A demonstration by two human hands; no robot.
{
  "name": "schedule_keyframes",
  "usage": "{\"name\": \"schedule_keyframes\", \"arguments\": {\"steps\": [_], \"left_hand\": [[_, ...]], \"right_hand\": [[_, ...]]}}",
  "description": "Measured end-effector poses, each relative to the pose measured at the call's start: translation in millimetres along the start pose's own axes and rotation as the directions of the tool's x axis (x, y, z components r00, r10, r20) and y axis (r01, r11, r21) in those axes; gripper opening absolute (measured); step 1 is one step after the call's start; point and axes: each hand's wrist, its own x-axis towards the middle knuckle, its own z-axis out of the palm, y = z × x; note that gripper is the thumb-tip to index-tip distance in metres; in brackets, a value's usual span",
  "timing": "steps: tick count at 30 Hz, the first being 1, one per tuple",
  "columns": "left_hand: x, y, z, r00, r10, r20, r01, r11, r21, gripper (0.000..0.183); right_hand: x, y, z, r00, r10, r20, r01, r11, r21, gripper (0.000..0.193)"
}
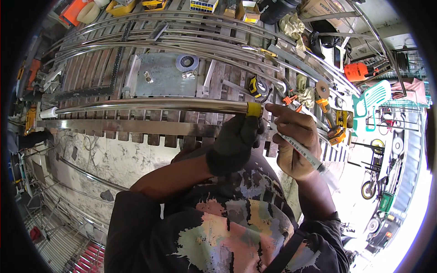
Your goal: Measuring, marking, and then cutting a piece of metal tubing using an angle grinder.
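A long polished metal pipe (150, 105) lies across the near side of the slatted bench, a band of yellow tape (254, 109) around its right end. My left hand (236, 141), in a dark grey glove, grips the pipe from below at that taped end. Bare, my right hand (297, 143) is closed around a slim white marker-like pen (298, 148) with a translucent rear end. The pen slants up toward the pipe end; its tip is partly hidden by my fingers. My right forefinger reaches to the pipe's end, and I cannot tell whether it touches.
Behind the pipe, a metal plate (159, 86) carries a round abrasive disc (187, 63) and short pipe pieces. A tape measure (258, 86) and an orange grinder (336, 133) lie to the right. A large metal square (114, 82) and several thin tubes lie farther back. A green chair (374, 98) stands beyond.
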Motion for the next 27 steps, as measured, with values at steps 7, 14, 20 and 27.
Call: {"name": "schedule_keyframes", "arguments": {"steps": [7,14,20,27], "left_hand": [[-2,1,-2,0.998,-0.04,0.045,0.038,0.998,0.045,0.042],[-2,-7,-2,0.997,0.031,0.071,-0.03,0.999,-0.025,0.04],[-4,-2,-5,0.995,0.093,0.043,-0.098,0.988,0.122,0.021],[-3,9,-4,0.997,-0.005,0.082,-0.003,0.995,0.098,0.03]], "right_hand": [[11,-4,-13,0.995,0.034,-0.097,-0.068,0.928,-0.367,0.009],[5,2,-4,0.874,0.486,0.015,-0.479,0.854,0.203,0.023],[15,-1,-1,0.852,0.522,0.042,-0.522,0.841,0.142,0.047],[19,7,2,0.84,0.541,-0.044,-0.525,0.83,0.187,0.042]]}}
